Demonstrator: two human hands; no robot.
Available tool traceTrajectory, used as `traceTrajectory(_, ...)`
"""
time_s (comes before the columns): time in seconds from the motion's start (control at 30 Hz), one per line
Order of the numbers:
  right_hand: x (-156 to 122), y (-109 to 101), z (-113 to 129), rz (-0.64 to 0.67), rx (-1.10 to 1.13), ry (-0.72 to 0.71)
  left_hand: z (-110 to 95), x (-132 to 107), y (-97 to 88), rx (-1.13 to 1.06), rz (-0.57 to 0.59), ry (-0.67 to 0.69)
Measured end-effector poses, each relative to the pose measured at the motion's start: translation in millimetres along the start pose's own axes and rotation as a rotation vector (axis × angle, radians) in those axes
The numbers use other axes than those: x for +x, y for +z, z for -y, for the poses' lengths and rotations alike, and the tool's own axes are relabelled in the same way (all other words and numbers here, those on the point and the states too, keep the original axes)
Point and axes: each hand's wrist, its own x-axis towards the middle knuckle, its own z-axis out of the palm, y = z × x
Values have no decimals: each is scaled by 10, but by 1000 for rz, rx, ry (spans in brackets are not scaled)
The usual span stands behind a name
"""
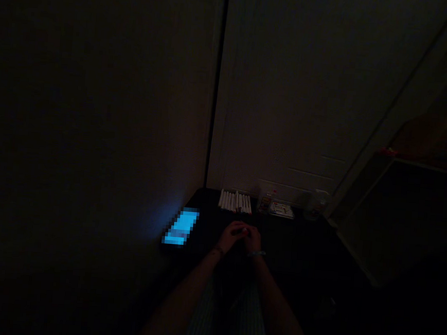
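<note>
Dim room, head view. Left hand (230,237) and right hand (252,239): brought together over a dark table (298,245), fingers touching or interlaced; a small reddish spot shows between them, too dark and small to identify, so whether either hand is closed on anything cannot be told. Left wrist carries a dark band (219,250); right wrist carries a pale band (257,254). Lit phone screen (181,227): flat on the table at 9 o'clock from the hands, near them but apart, glowing blue, content blurred. Row of white markers (235,201): lying side by side at 12 o'clock from the hands, against the far edge of the table by the wall. Small printed packets or boxes (276,208): at 1 o'clock from the hands, just beside the markers. Clear container (317,203): at 2 o'clock, further right along the same edge. Striped fabric (231,318): at 6 o'clock, between the forearms.
</note>
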Motion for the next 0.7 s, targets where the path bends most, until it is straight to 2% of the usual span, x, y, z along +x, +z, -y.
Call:
traceTrajectory(0.13, 0, 27, -13, 7, -23, 52, -12, 3, 5, 1, -11, -1)
traceTrajectory(0.3, 10, 12, 40, 48, 29, 35, -44, -6, 5, -22, 17, -5)
traceTrajectory(0.53, 19, 13, 62, 51, 57, 85, -37, -1, 4, -43, -8, -78)
traceTrajectory(0.7, 14, 21, 54, 18, 60, 98, -49, -7, 6, -53, 5, -73)
